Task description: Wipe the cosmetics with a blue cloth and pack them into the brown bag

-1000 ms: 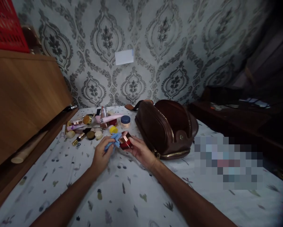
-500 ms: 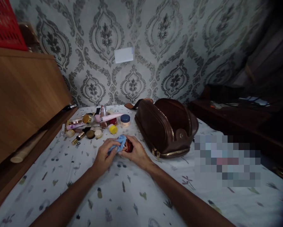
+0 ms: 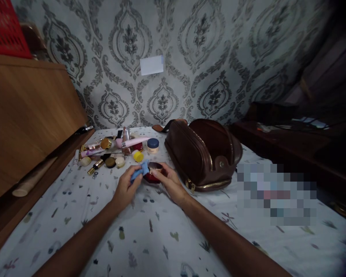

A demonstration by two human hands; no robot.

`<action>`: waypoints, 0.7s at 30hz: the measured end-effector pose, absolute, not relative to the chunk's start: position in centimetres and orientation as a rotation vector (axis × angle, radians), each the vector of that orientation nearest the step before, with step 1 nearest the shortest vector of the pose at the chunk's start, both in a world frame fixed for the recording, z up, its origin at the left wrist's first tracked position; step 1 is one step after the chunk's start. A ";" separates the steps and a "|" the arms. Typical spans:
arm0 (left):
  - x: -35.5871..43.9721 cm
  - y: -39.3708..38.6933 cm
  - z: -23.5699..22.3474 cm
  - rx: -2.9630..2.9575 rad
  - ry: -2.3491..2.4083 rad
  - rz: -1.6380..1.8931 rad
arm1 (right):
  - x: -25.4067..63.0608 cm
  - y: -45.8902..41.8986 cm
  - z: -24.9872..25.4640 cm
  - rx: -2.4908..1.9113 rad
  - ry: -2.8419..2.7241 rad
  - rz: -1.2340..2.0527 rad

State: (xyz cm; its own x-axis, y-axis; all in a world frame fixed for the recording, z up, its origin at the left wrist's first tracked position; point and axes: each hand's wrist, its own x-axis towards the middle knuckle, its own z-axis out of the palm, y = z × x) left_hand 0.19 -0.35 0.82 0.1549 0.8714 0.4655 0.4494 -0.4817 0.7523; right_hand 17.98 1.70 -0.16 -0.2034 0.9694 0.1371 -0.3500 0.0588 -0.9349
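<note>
Pinching blue cloth [image 3: 137, 175] in left hand [image 3: 124, 190], holding red jar [image 3: 149, 178] in right hand [image 3: 174, 187], at six o'clock from blue-lidded jar [image 3: 152, 145]. Could tip red jar onto patterned sheet [image 3: 158, 240] by pressing hard on smooth side.

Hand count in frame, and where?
2. Left hand holds the blue cloth at the red jar's left side; right hand grips the jar, near the brown bag. No others visible.
</note>
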 end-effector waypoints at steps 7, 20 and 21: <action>0.3 0.1 -0.8 2.216 1.141 1.266 | 18.1 2.1 -0.5 -0.775 -0.980 1.540; -0.3 0.5 -0.4 2.190 1.113 1.380 | 18.7 2.1 -0.2 -0.825 -1.304 1.608; -0.3 0.5 -0.4 2.179 1.103 1.384 | 18.8 2.1 -0.1 -0.845 -1.317 1.601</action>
State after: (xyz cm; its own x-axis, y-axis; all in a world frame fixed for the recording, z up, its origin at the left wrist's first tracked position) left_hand -0.30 0.52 -0.35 0.2268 0.7550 0.6153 0.4314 -0.6443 0.6315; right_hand 18.80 2.15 -0.13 -0.3883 0.9212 0.0247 -0.2020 -0.0590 -0.9776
